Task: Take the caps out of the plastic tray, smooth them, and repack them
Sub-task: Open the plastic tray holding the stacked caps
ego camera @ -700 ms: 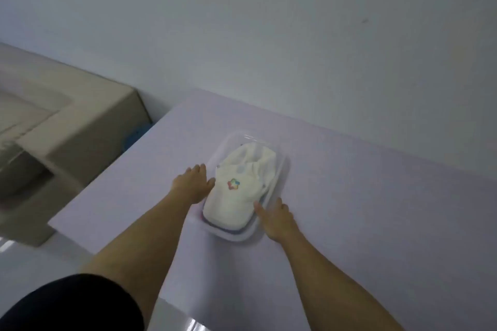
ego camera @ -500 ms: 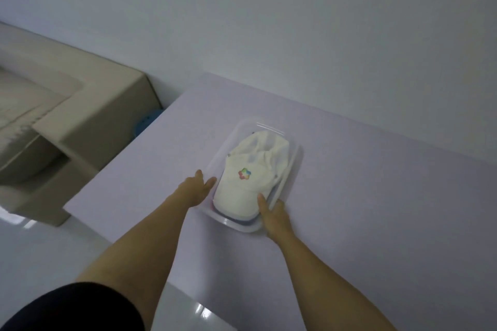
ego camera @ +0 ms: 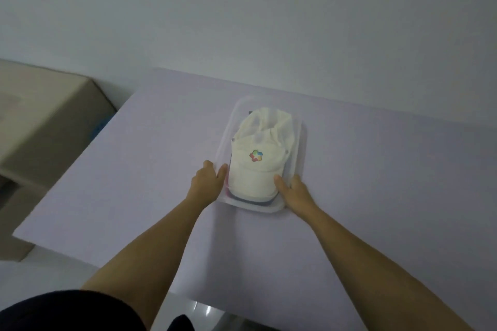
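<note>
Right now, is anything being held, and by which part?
The left hand grips the plastic tray by its left rim, the right hand by its right rim.

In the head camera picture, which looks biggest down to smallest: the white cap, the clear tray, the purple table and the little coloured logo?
1. purple table
2. clear tray
3. white cap
4. coloured logo
The cap nearly fills the tray, so those two look close in size.

Under the white cap [ego camera: 255, 169], only edges of lower caps [ego camera: 251, 200] show.
</note>
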